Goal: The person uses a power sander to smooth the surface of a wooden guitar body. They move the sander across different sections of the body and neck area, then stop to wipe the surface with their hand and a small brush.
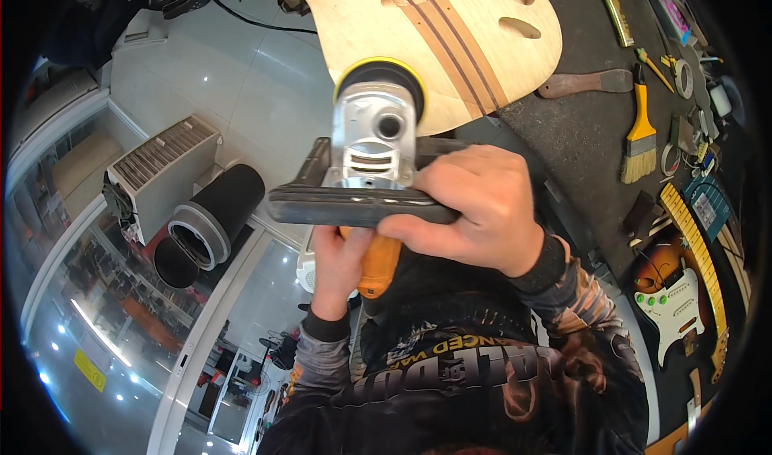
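Note:
An angle polisher (374,137) with a silver gear head, an orange body and a black, yellow-rimmed round pad is held up in front of me. My left hand (338,266) closes round its orange body from below, its fingers partly hidden by the handle. The right hand (482,205) grips the right end of the black D-shaped handle (354,205), thumb along its near side. Beyond the tool lies a pale wooden guitar body (386,20) with brown stripes down its middle and routed cavities. The pad overlaps its near edge in view; I cannot tell whether they touch.
On the dark bench (571,149) to the right lie a wooden-handled tool (585,83), a yellow-handled brush (641,129), tape rolls, a guitar neck (700,262) and a sunburst guitar body with white pickguard (671,310). A black bin (229,214) and white heater-like unit (165,173) stand left.

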Motion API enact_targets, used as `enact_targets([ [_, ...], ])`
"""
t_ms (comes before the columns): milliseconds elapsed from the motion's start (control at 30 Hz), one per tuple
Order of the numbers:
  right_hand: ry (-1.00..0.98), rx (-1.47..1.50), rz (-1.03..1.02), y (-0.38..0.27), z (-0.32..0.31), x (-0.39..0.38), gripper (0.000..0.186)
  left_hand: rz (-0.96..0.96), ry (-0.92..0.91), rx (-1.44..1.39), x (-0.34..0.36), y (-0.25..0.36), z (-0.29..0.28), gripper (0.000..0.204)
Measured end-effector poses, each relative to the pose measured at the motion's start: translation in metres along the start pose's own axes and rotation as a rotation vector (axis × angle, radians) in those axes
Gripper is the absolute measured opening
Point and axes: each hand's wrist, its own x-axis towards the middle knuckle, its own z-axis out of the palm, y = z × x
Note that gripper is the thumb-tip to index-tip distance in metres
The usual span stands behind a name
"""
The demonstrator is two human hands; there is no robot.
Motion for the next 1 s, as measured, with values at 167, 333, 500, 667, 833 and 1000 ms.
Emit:
enact_targets([
  [167,0.027,-0.012,-0.031,0.001,0.017,0.012,0.057,0.017,-0.004,-0.037,0.004,-0.005,-0.018,0.043],
  [333,0.039,0.003,-0.026,-0.001,0.055,0.043,0.056,0.061,0.098,0.070,0.020,-0.005,-0.062,0.049],
  [500,0.049,-0.003,-0.041,-0.002,0.046,0.033,0.057,0.088,0.052,0.097,0.016,-0.004,-0.053,0.044],
  [667,-0.011,-0.025,0.021,-0.008,0.016,0.009,0.050,-0.008,-0.030,0.013,0.011,0.002,-0.024,0.041],
  [833,0.012,-0.031,-0.017,-0.012,0.037,0.036,0.048,-0.010,0.025,-0.010,0.017,-0.003,-0.054,0.044],
  [1000,0.015,0.006,-0.033,-0.006,0.056,0.050,0.052,0.002,0.091,0.060,0.026,-0.002,-0.069,0.050],
])
